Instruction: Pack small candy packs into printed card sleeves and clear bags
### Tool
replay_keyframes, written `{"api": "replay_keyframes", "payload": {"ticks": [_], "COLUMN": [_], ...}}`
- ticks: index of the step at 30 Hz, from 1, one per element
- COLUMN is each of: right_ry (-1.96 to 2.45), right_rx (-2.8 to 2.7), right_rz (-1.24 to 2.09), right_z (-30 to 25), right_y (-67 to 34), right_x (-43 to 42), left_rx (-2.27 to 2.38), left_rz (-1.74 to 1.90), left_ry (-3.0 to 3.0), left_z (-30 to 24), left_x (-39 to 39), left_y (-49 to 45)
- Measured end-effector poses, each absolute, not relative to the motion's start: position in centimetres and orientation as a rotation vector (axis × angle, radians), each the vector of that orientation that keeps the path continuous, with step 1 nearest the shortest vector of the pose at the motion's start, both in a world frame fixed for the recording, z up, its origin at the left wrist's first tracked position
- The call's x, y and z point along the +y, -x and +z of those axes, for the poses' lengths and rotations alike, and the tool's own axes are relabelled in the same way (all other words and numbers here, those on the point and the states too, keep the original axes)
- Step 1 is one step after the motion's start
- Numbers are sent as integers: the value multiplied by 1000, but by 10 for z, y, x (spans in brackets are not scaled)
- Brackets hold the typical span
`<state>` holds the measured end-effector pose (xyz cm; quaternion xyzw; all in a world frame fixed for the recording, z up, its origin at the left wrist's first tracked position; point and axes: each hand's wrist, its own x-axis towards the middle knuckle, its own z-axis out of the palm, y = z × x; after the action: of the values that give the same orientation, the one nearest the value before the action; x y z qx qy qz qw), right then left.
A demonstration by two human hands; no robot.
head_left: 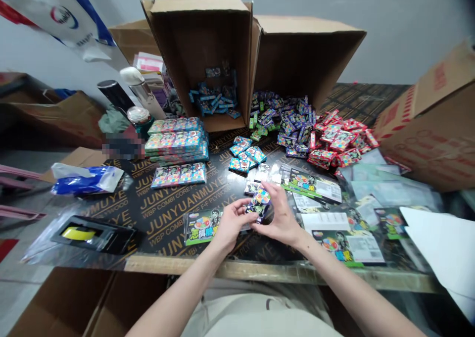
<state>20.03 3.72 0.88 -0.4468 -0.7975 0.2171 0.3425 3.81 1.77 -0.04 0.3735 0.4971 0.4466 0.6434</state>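
Between my two hands, above the front of the dark table, is a small purple candy box (259, 202) with colourful round candies printed on it. My left hand (237, 221) pinches its lower left side with thumb and fingers. Curved around its right side, my right hand (279, 216) grips it from the top and bottom edges. Under my left hand lies a printed header card (200, 223) with green lettering. More printed cards (311, 184) in clear bags lie right of my hands. Just beyond are several loose blue candy boxes (247, 155).
Wrapped candy packs (176, 141) are stacked at left. Purple boxes (297, 121) and red boxes (343, 138) heap at the back, before open cartons (208, 35). A tape dispenser (94, 234) lies front left; white paper (438, 248) overhangs the right edge.
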Motion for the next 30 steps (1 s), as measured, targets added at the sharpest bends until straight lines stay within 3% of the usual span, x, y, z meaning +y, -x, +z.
{"api": "replay_keyframes", "payload": {"ticks": [6,12,15,20,24,30], "right_ry": [1193,868,911,1096,1115,954], "right_rx": [-2206,-2308,-2310,-2232,-2272,-2369], "right_rz": [758,964,956,707,580,829], "right_z": [28,34,31,13,-13,-33], "right_y": [-226,-228,-221,-230,-241,-233], "right_x": [20,16,15,22,33,39], "left_rx": [1128,889,914,1302,1440,1387], "left_rz": [1077,792,730,793,488,456], "left_ry": [-628,-775,-863,-1469,-2137,-2190], "left_z": [8,20,18,8,-7,-18], "left_x": [25,23,22,21,17,10], "left_y": [-25,-30,-36,-13,13,14]}}
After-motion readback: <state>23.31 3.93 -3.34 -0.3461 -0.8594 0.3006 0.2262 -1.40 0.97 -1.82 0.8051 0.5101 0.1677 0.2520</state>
